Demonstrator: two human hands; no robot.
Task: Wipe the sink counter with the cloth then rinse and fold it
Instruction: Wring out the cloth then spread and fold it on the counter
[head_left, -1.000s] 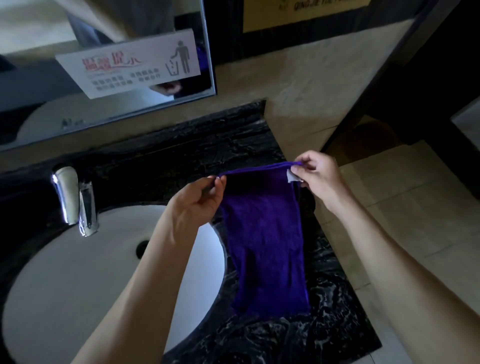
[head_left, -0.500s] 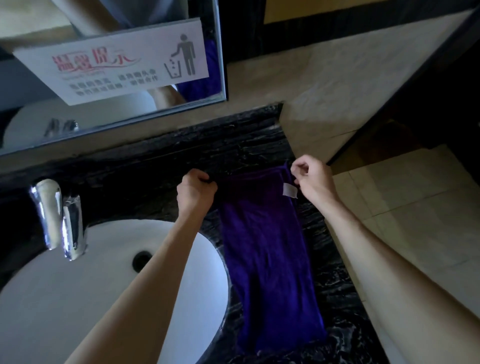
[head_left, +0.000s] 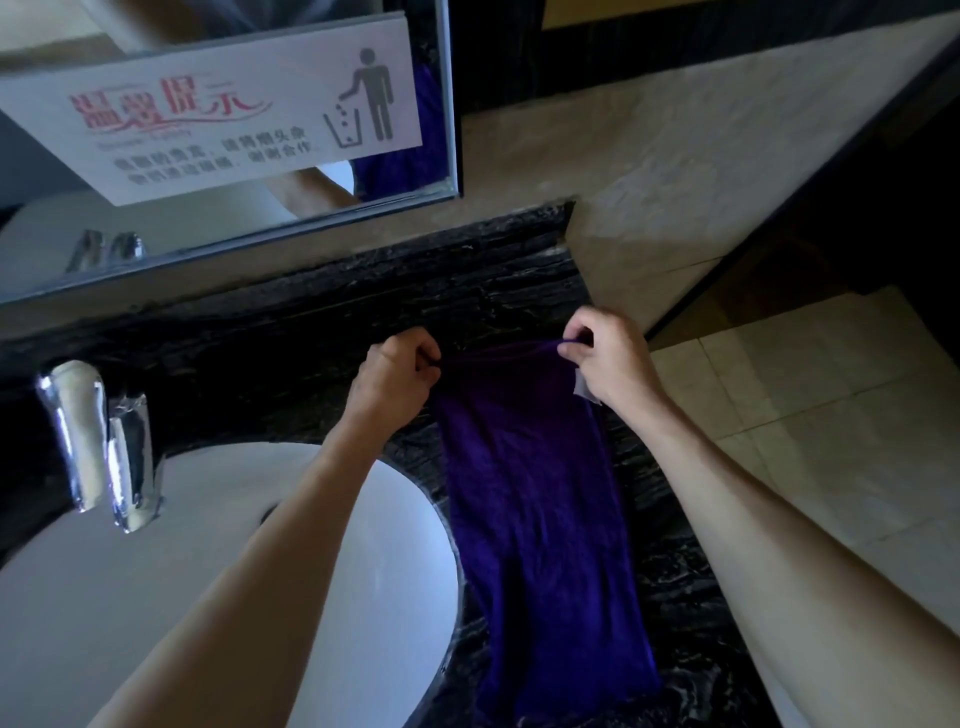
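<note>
A long purple cloth (head_left: 535, 519) lies stretched lengthwise on the black marble counter (head_left: 322, 332), right of the white sink basin (head_left: 218, 566). My left hand (head_left: 395, 379) pinches the cloth's far left corner. My right hand (head_left: 605, 358) pinches the far right corner, where a small white label hangs. Both hands sit low near the counter's back. The cloth's near end reaches the counter's front edge.
A chrome faucet (head_left: 96, 441) stands at the basin's left rear. A mirror (head_left: 223, 130) with a white notice sign hangs above the counter. A beige tiled wall (head_left: 665, 171) and tiled floor (head_left: 810, 426) are to the right, past the counter's right edge.
Both hands lowered the cloth's top edge from mid-air and moved it away from me toward the counter's back, so the cloth now lies spread flat along the counter.
</note>
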